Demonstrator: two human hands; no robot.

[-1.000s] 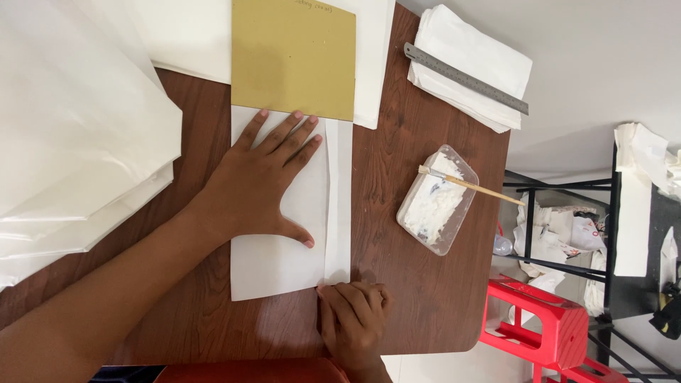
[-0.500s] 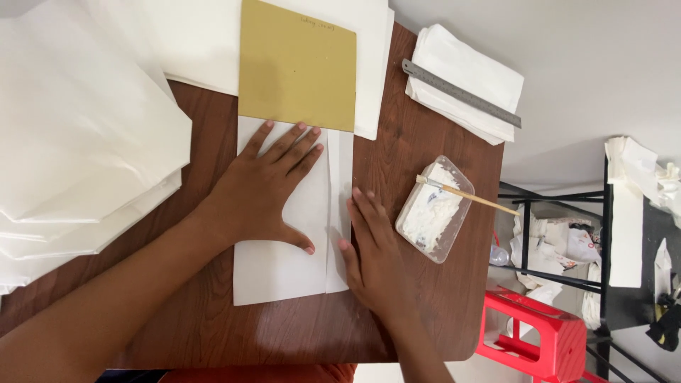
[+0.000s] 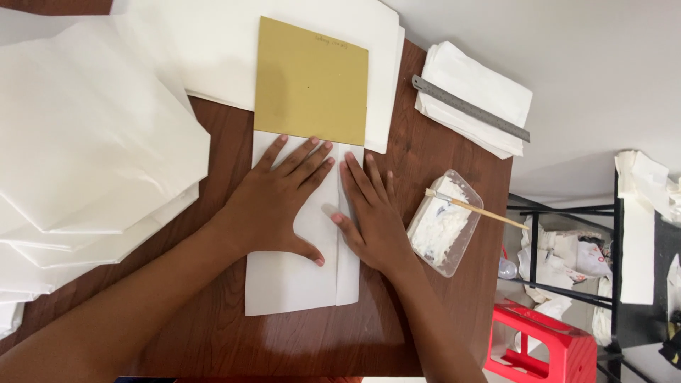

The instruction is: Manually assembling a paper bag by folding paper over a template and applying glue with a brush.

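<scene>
Brown wooden table (image 3: 425, 177) bears white folded paper (image 3: 291, 284), paper stacks (image 3: 85, 142), paste tub (image 3: 445, 223).

Two hands on show, left hand (image 3: 273, 202) and right hand (image 3: 372, 213), both flat on one folded white sheet (image 3: 294, 276). One gold card (image 3: 311, 84), one steel ruler (image 3: 469, 108), one clear tub of paste (image 3: 445, 221) with one stick (image 3: 477, 209), one red stool (image 3: 546, 349).
</scene>
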